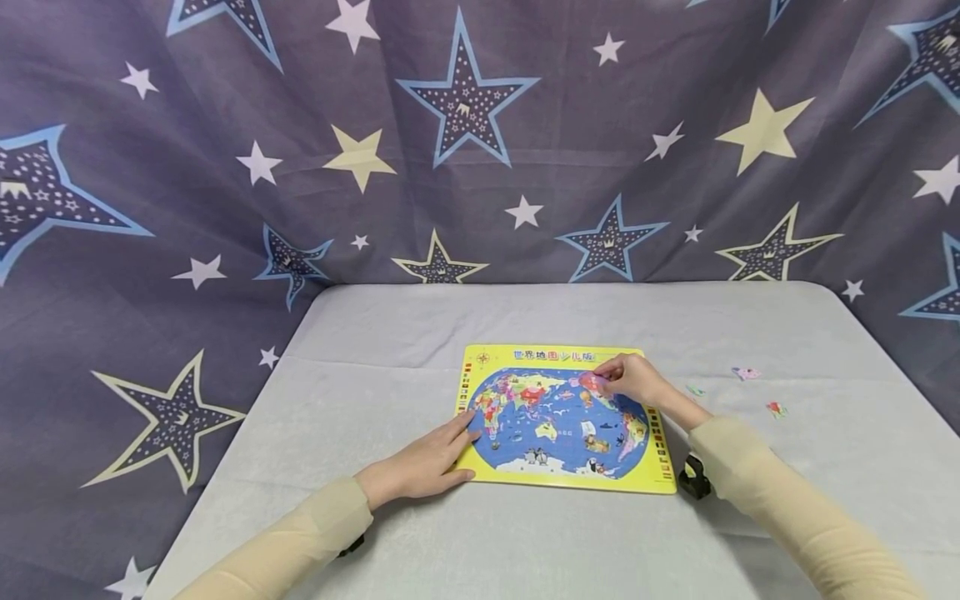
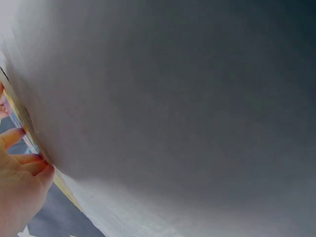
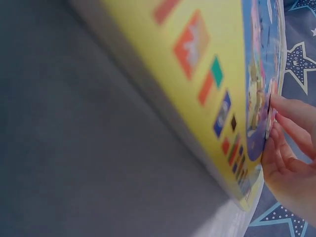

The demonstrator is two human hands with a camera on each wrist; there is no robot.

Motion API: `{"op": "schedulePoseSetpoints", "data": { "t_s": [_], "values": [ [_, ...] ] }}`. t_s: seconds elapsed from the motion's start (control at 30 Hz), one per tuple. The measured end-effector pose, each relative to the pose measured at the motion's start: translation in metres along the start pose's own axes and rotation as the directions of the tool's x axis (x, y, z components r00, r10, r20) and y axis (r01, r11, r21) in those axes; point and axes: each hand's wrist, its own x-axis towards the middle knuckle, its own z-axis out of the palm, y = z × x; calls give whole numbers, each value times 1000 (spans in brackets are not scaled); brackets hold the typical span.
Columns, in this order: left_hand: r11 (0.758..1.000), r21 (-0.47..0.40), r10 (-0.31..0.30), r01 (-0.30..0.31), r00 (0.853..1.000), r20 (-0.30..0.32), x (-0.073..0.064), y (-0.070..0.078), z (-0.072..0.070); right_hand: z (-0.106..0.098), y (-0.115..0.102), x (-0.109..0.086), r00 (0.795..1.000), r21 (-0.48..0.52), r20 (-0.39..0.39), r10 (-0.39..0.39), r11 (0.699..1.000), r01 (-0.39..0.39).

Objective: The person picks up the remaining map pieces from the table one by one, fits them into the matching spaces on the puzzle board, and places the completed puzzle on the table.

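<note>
A yellow-bordered world map puzzle board with Chinese lettering along its top lies flat on the table. My left hand rests at the board's left edge, fingers extended over the border and thumb by the lower left corner. In the left wrist view that hand touches the board's edge. Over the upper right of the map, my right hand pinches a pink puzzle piece between thumb and fingers. The right wrist view shows the piece edge-on, close to the board's surface.
To the right of the board lie three small loose pieces: a purplish one, a green one and a red-and-green one. A pale cloth covers the table. Behind it hangs a dark star-patterned curtain.
</note>
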Motion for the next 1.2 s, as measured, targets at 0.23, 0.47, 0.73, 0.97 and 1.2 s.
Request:
{"op": "schedulePoseSetpoints", "data": {
  "t_s": [0.23,0.47,0.73,0.97,1.2],
  "values": [
    [1000,3,-5,6,1000,-4,0,0,0,1,0,0,1000,-11,-14,-16,1000,15],
    [1000,1,-6,6,1000,-2,0,1,0,2,0,-2,1000,-28,-17,-4,1000,4],
    [1000,6,-7,7,1000,-6,0,1,0,3,-4,-3,1000,-59,-27,5,998,-7],
    [1000,3,7,-7,1000,-22,0,1,0,3,-5,-4,999,-47,-26,27,998,-29],
    [1000,19,-6,6,1000,-10,1,0,1,2,-3,-4,1000,-33,5,21,999,-21]
  ]
}}
